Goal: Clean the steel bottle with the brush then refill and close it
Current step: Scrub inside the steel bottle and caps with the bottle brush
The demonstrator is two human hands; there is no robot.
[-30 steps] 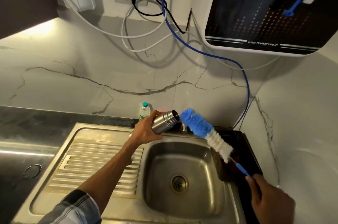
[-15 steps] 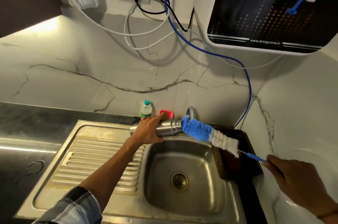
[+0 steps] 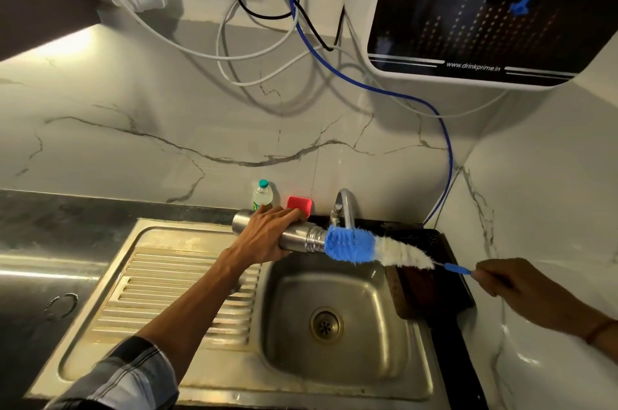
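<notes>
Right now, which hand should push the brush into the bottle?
Right. The right hand holds the brush by its handle, bristles at the bottle mouth. The left hand grips the steel bottle sideways over the sink.

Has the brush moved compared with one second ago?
Yes. The brush has swung flatter and toward the bottle; its blue tip now meets the mouth, just below the tap.

We have just one camera, up on our head. It looks forward and down at the sink point(image 3: 334, 292), quite close, and also catches the wall point(image 3: 200, 115) behind and the counter point(image 3: 50, 242).
</notes>
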